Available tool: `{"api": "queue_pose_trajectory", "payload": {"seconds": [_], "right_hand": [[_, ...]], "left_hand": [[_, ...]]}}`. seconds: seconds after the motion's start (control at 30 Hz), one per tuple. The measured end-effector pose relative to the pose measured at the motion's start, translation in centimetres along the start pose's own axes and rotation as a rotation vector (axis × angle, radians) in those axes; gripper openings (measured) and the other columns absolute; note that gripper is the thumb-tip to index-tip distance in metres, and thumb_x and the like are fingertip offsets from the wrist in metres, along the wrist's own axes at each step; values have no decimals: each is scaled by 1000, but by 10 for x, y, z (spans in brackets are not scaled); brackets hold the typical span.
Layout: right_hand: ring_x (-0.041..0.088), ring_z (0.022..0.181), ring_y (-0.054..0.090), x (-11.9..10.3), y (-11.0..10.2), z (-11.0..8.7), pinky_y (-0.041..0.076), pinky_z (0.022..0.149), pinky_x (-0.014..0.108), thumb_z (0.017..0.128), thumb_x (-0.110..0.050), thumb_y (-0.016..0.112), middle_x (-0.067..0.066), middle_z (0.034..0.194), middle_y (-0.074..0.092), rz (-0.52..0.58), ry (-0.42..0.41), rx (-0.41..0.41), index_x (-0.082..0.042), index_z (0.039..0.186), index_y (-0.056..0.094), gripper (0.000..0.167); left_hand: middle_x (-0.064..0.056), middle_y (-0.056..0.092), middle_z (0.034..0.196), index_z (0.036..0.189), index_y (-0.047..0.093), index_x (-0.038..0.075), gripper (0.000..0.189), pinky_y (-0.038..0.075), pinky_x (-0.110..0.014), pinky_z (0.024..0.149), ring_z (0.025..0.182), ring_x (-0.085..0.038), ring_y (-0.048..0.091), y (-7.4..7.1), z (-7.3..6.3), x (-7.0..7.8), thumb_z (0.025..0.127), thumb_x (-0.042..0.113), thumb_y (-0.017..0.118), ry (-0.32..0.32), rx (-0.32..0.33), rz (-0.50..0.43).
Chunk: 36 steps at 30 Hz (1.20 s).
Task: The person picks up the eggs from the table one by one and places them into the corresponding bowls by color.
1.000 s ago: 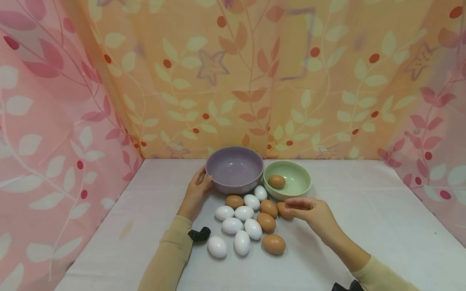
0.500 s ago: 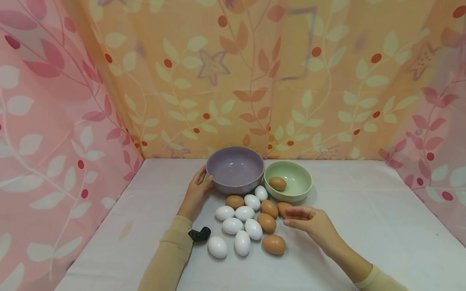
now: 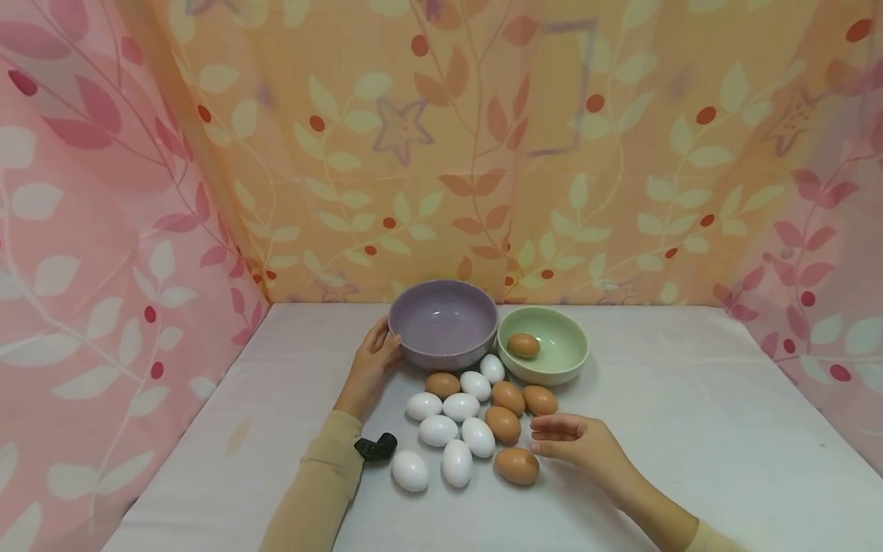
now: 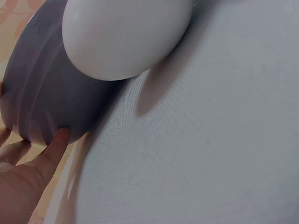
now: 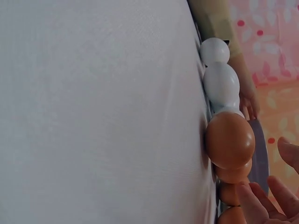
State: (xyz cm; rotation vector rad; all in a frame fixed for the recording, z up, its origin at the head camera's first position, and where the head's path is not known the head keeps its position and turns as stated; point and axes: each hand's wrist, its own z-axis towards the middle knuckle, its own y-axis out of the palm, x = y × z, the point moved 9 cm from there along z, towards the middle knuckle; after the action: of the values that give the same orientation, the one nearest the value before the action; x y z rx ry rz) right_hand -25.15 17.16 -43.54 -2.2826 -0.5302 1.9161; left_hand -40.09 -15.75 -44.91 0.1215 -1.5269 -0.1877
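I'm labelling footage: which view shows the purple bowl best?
The head view: the purple bowl shows rim and inside. The left wrist shows its outer side, partly behind a white egg; the right wrist, a sliver beyond brown eggs.

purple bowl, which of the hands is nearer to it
Left. The left hand touches the left side of the purple bowl; the right hand is apart from it, to its front right, beside brown eggs.

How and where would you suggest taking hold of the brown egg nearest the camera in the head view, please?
I'd probably pinch that brown egg across its middle from the upper right, near the right hand. It lies on its side, longer left to right, with a white egg to its left and another brown egg behind.
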Motion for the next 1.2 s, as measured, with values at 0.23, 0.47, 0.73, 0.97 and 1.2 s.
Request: {"api": "queue_pose_trajectory", "payload": {"seconds": [0.23, 0.47, 0.73, 0.97, 1.2], "right_hand": [[15, 105, 70, 8, 8, 0, 57, 84, 20, 81, -24, 83, 14, 120, 72, 4, -11, -28, 2, 123, 66, 52], [7, 99, 70, 11, 11, 0, 55, 81, 16, 82, -22, 82, 14, 115, 74, 3, -14, -45, 4, 123, 66, 51], [10, 99, 70, 7, 17, -3, 56, 79, 19, 81, -24, 83, 14, 112, 74, -9, -35, -88, 4, 122, 66, 52], [11, 99, 69, 10, 22, -3, 56, 78, 20, 81, -24, 83, 16, 113, 73, -9, -31, -118, 7, 123, 64, 55], [8, 95, 67, 13, 27, -5, 56, 75, 22, 82, -24, 83, 14, 110, 74, -25, -18, -152, 8, 124, 63, 57]], "left_hand": [[-2, 23, 166, 157, 29, 17, 64, 40, -49, 115, 149, -20, 32, 0, 0, -1, 101, 23, 59, 6, 4, 7], [-4, 24, 166, 157, 27, 16, 64, 40, -50, 115, 148, -22, 32, 1, 0, -1, 102, 22, 58, 6, 4, 13], [-2, 25, 165, 157, 29, 17, 62, 40, -49, 115, 148, -21, 33, 0, -1, -1, 102, 20, 57, -7, 13, 3], [0, 25, 165, 156, 31, 19, 62, 40, -49, 115, 148, -19, 33, 0, 0, -2, 101, 23, 59, -2, 7, -7], [0, 25, 166, 156, 31, 19, 61, 40, -49, 115, 149, -20, 32, -1, -1, -2, 102, 21, 58, -3, 9, -7]]}}
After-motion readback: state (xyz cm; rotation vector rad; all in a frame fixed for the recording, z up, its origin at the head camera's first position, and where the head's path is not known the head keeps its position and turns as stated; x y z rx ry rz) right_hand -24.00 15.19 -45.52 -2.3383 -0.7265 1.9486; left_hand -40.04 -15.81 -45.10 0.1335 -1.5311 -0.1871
